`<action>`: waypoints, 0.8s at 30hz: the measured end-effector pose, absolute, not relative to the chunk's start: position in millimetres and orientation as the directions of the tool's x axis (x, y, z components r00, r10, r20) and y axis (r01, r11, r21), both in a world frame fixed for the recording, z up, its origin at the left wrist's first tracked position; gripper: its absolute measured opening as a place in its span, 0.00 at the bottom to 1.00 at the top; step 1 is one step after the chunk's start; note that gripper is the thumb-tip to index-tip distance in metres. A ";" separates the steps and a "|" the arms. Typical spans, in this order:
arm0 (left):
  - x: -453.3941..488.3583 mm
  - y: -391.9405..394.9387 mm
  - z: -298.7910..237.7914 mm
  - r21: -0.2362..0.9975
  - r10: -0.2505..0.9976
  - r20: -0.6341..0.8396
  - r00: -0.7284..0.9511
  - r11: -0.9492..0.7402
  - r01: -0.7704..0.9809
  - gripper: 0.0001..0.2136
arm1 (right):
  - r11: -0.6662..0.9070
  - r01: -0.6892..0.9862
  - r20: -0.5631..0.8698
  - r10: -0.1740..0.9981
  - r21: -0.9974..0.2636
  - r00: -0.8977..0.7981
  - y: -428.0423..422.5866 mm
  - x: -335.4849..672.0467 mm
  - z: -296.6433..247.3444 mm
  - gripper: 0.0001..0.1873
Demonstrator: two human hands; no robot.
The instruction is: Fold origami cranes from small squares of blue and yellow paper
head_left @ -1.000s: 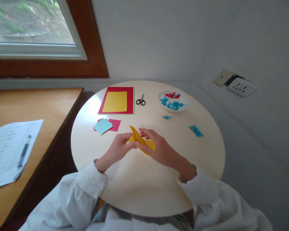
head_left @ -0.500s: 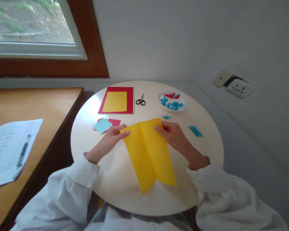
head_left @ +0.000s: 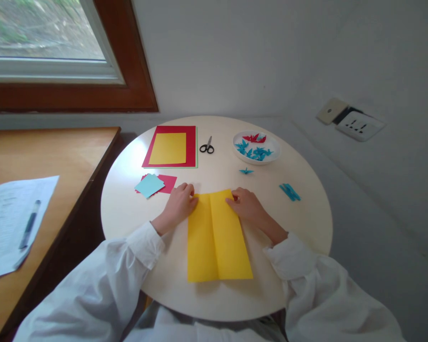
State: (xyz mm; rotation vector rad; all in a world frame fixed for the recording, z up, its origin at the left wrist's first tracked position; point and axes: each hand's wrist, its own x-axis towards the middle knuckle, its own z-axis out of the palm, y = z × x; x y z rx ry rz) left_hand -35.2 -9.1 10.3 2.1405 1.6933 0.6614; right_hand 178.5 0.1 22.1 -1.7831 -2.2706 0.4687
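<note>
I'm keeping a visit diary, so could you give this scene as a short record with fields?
Left hand: holds creased yellow sheet, top left corner
Right hand: holds its top right corner
Crease: down the middle
Plate: red birds, blue birds
Outside plate: lone blue bird
Tool: scissors, right of stacked paper
Right side: narrow blue pieces

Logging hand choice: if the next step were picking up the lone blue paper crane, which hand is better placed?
Probably the right hand: the blue paper crane lies just beyond it. The left hand is farther, across the yellow sheet, whose top corners both hands hold.
</note>
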 end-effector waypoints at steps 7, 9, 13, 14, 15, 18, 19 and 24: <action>-34.2 -5.8 -0.4 0.216 0.811 0.329 0.484 -0.564 0.797 0.18 | 0.223 0.945 -0.008 0.973 -0.237 -0.232 1.3 177.9 8.2 0.08; -34.0 -3.7 -1.8 0.184 0.753 0.296 0.588 -0.649 0.738 0.16 | 0.215 0.946 0.011 0.976 -0.242 -0.219 1.3 177.9 6.1 0.07; -32.4 -1.3 -2.6 0.212 0.678 0.229 0.698 -0.735 0.644 0.12 | 0.210 0.948 0.019 0.977 -0.239 -0.211 2.2 177.7 5.3 0.06; -31.8 -1.3 -2.7 0.237 0.678 0.218 0.702 -0.735 0.636 0.12 | 0.210 0.950 0.021 0.977 -0.232 -0.211 2.7 177.6 5.7 0.06; -31.3 -1.6 -2.9 0.260 0.682 0.211 0.700 -0.730 0.632 0.13 | 0.210 0.952 0.024 0.977 -0.224 -0.210 3.2 177.4 6.1 0.06; -28.6 -4.5 -4.0 0.282 0.700 0.199 0.685 -0.711 0.644 0.15 | 0.203 0.957 0.030 0.979 -0.209 -0.201 5.1 176.3 8.0 0.08; -27.2 -6.0 -4.3 0.277 0.709 0.197 0.677 -0.703 0.655 0.16 | 0.199 0.958 0.031 0.980 -0.209 -0.197 5.8 175.8 8.8 0.09; -17.6 -15.8 -3.7 0.272 0.774 0.169 0.611 -0.632 0.726 0.17 | 0.202 0.956 0.051 0.979 -0.212 -0.196 8.6 173.7 11.3 0.15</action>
